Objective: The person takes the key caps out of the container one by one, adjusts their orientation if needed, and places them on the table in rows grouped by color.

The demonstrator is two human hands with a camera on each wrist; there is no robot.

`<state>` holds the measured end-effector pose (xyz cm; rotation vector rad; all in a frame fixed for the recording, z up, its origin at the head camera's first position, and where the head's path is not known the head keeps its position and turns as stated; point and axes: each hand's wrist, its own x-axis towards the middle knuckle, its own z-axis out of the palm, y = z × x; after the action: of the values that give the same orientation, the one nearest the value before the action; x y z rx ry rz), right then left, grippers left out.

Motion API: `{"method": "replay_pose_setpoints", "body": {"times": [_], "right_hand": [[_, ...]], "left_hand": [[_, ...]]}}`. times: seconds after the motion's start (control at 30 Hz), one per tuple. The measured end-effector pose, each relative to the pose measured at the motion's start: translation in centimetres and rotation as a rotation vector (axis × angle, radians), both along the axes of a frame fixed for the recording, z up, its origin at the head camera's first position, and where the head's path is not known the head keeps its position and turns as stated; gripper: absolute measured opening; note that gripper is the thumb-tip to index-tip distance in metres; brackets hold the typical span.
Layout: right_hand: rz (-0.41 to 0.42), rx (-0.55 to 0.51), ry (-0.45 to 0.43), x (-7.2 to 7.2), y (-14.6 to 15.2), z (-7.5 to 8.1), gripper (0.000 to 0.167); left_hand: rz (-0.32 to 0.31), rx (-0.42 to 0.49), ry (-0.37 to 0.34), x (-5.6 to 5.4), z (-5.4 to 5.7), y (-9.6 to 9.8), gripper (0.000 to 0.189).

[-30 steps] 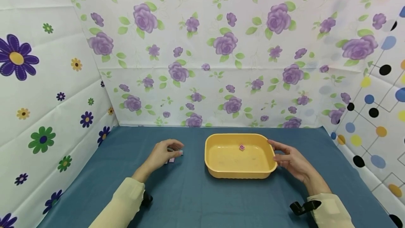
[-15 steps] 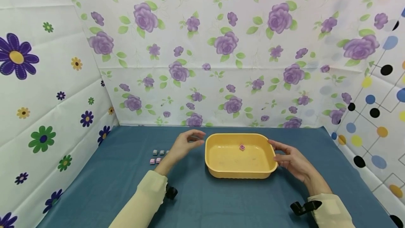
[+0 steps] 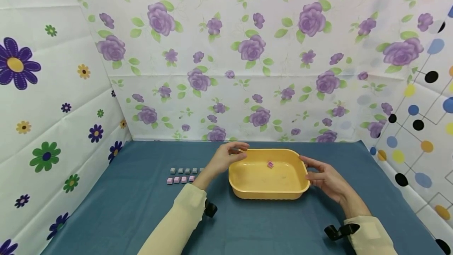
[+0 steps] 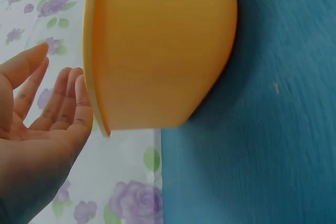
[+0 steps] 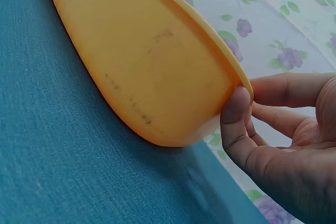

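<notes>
A yellow plastic basin (image 3: 269, 194) stands on the cloth, with one small pink keycap-like cube (image 3: 270, 165) inside it. My left hand (image 3: 224, 158) is at the basin's back left rim, thumb and fingers apart, with nothing visible between them. In the left wrist view the loosely bent fingers (image 4: 65, 103) lie close beside the rim; contact is unclear. On the other side, my right hand (image 3: 327, 180) pinches the rim between thumb and fingers, as the right wrist view shows.
Left of the basin lie two rows of small cubes, grey ones (image 3: 187, 171) behind and pink ones (image 3: 177, 180) in front; my left forearm partly covers their right end. Blue cloth (image 3: 226, 227) spreads underneath. Patterned sheets (image 3: 226, 58) enclose the back and sides.
My left hand has moved right from the cube rows to the basin's left rim, uncovering most of the cubes. The right hand and the basin have stayed in place.
</notes>
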<state>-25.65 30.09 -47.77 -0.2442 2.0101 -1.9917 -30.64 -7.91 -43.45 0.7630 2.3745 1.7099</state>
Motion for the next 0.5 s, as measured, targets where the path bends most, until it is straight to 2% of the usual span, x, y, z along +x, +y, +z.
{"method": "replay_pose_setpoints", "body": {"times": [0.23, 0.5], "right_hand": [[0.0, -0.011, -0.001, 0.0, -0.1, 0.2, 0.073], [-0.004, -0.005, -0.002, 0.0, -0.1, 0.1, 0.073]], "left_hand": [[-0.036, 0.012, -0.025, -0.2, -0.3, 1.4, 0.037], [0.013, -0.094, -0.013, -0.1, -0.6, 2.9, 0.033]]}}
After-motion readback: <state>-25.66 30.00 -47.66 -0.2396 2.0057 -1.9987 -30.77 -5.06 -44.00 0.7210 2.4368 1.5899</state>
